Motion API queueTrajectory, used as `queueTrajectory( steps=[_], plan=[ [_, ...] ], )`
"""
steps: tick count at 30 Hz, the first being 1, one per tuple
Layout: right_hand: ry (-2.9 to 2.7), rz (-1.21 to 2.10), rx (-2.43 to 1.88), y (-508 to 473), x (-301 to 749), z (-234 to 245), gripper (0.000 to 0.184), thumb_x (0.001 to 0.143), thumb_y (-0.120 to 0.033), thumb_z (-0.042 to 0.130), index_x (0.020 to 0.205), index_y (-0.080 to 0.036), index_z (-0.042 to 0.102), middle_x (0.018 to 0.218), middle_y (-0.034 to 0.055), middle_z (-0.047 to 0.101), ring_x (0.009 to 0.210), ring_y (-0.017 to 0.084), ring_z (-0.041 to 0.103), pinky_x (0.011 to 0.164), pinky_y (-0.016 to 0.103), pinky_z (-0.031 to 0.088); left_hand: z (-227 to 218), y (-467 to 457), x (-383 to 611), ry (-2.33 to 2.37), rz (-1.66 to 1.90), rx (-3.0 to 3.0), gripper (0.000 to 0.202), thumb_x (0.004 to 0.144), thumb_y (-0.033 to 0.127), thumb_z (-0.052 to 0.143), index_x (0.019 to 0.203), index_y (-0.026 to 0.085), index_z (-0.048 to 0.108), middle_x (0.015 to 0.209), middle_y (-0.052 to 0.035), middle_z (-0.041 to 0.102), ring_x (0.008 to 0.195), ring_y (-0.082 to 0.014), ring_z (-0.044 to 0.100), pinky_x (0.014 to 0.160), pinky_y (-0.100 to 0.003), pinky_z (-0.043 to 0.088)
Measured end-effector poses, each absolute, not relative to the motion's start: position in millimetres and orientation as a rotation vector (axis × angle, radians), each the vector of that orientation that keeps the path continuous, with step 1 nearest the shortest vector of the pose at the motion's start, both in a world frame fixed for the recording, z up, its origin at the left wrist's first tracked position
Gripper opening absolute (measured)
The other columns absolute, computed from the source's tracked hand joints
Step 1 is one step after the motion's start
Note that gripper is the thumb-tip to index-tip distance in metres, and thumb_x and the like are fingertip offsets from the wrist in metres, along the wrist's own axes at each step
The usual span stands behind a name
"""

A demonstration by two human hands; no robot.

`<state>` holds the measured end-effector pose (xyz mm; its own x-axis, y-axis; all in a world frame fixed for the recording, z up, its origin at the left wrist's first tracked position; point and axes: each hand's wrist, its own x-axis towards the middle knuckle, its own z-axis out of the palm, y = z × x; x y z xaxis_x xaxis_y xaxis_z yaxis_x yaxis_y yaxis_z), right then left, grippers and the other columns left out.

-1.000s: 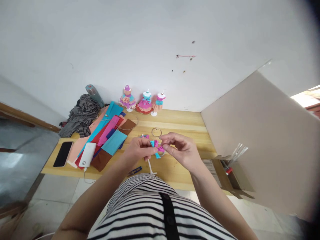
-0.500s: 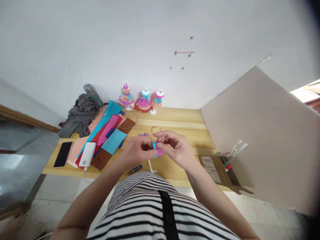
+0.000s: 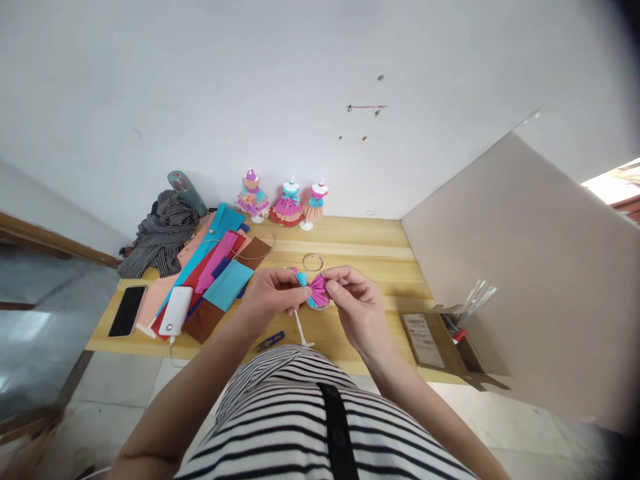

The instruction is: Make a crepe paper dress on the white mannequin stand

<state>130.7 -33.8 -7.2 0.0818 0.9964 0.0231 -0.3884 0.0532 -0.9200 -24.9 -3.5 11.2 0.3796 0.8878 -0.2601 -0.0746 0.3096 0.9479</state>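
Observation:
My left hand (image 3: 273, 295) pinches a small dress form lying on its side, dressed in blue crepe paper (image 3: 301, 279) and a pleated pink paper skirt (image 3: 319, 291). The form's white stand (image 3: 300, 328) points down toward my shirt. On the right, the thumb and fingers of my right hand (image 3: 356, 297) are closed at the outer edge of the pink skirt. Fingers hide part of the form's body. Just below lies a pair of blue thread snips (image 3: 271, 341), and a thin wire ring (image 3: 313, 262) rests beyond my hands.
Three small dressed forms (image 3: 287, 203) stand by the wall. Crepe paper sheets (image 3: 228, 285), a white power bank (image 3: 176, 311), a phone (image 3: 127, 311), striped cloth (image 3: 163, 233) and a flask (image 3: 187, 190) occupy the left. A cardboard box (image 3: 440, 347) sits at the right edge.
My right hand has moved slightly right, and the pink skirt now shows fanned out between my hands. The wire ring is now fully uncovered.

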Motion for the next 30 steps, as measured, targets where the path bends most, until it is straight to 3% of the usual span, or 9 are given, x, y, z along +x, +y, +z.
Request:
queueTrajectory(
  steps=[9,17,21,26,30],
  plan=[
    [-1.068,1.281,-0.910,-30.4,136.5,2.8,0.008,0.073,-0.023,0.075,0.080,-0.021,0.072,0.063,-0.0019,0.066,0.054,0.010,0.058,0.051,0.021,0.051,12.5,-2.9,-26.4,1.000,0.757,1.085,0.016,0.063,0.027,0.073,0.058,0.013,0.067,0.044,0.0027,0.053,0.040,-0.0062,0.041,0.042,-0.021,0.030],
    [-0.954,1.338,-0.930,-29.1,144.1,-10.0,0.021,0.076,-0.034,0.075,0.092,-0.022,0.071,0.066,-0.0014,0.065,0.053,0.010,0.058,0.051,0.023,0.047,7.0,-1.9,-29.1,0.977,0.780,1.053,0.013,0.063,0.026,0.072,0.061,0.014,0.069,0.044,0.0030,0.055,0.040,-0.0056,0.041,0.041,-0.020,0.030],
    [-0.875,1.428,-0.925,-28.7,146.8,-9.0,0.025,0.073,-0.040,0.077,0.084,-0.019,0.068,0.066,0.0004,0.066,0.053,0.011,0.057,0.050,0.023,0.043,-1.9,-1.1,-31.5,0.986,0.789,1.053,0.014,0.064,0.026,0.072,0.059,0.014,0.067,0.043,0.0029,0.054,0.039,-0.0057,0.041,0.042,-0.020,0.030],
    [-0.732,1.601,-0.845,-25.4,148.0,-12.8,0.037,0.071,-0.042,0.077,0.062,-0.018,0.051,0.052,-0.0047,0.050,0.043,0.007,0.040,0.042,0.021,0.027,-10.1,-2.3,-35.8,0.998,0.812,0.987,0.018,0.066,0.025,0.071,0.053,0.013,0.063,0.043,0.0023,0.053,0.041,-0.0058,0.043,0.043,-0.021,0.031],
    [-0.759,1.554,-0.890,-20.8,152.5,-31.2,0.051,0.075,-0.047,0.072,0.051,-0.020,0.037,0.042,-0.0078,0.034,0.037,0.005,0.025,0.041,0.022,0.017,-12.1,-1.3,-39.1,0.983,0.827,0.892,0.023,0.066,0.026,0.072,0.051,0.014,0.060,0.044,0.0014,0.053,0.042,-0.0061,0.045,0.043,-0.020,0.032]
  ],
)
